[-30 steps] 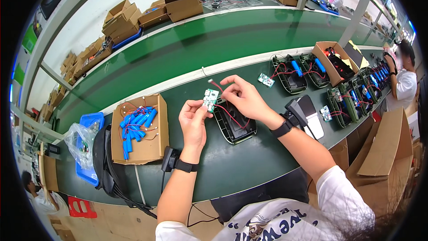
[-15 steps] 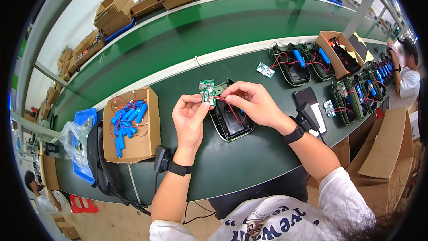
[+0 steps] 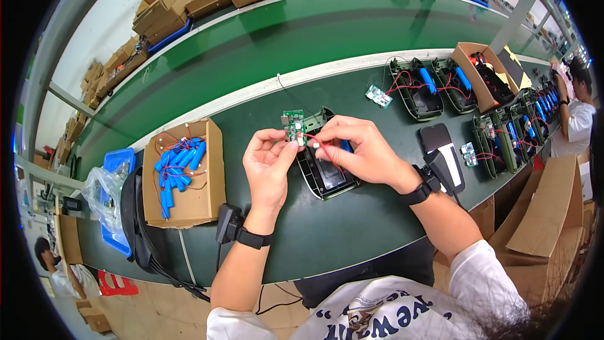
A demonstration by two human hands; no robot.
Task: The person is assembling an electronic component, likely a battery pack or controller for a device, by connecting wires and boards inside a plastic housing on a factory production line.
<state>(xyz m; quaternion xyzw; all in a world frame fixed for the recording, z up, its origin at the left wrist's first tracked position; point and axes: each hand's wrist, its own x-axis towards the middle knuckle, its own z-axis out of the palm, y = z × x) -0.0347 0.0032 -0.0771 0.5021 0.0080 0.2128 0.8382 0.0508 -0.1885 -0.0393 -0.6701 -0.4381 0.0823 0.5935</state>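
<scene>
A small green circuit board (image 3: 294, 124) is pinched between the thumb and fingers of my left hand (image 3: 269, 160), raised over the bench. Beside it my right hand (image 3: 358, 151) is closed on a red wire (image 3: 331, 153) with a small white plug, close to the board's edge. Whether the plug touches the board I cannot tell. Beneath both hands lies an open dark green housing (image 3: 321, 178) with a black inside. A bit of a blue battery shows in it, partly covered by my right hand.
At left stands a cardboard box (image 3: 217, 182) of blue batteries (image 3: 182, 167) with wires, beside a black bag (image 3: 139, 226) and blue tray (image 3: 117, 239). Several wired housings (image 3: 415, 97) line the right, past a phone (image 3: 434, 137). A co-worker (image 3: 576, 113) sits at far right.
My right hand has shifted slightly, its fingers drawn closer round the red wire, and a white plug now shows near the board. My left hand still holds the board.
</scene>
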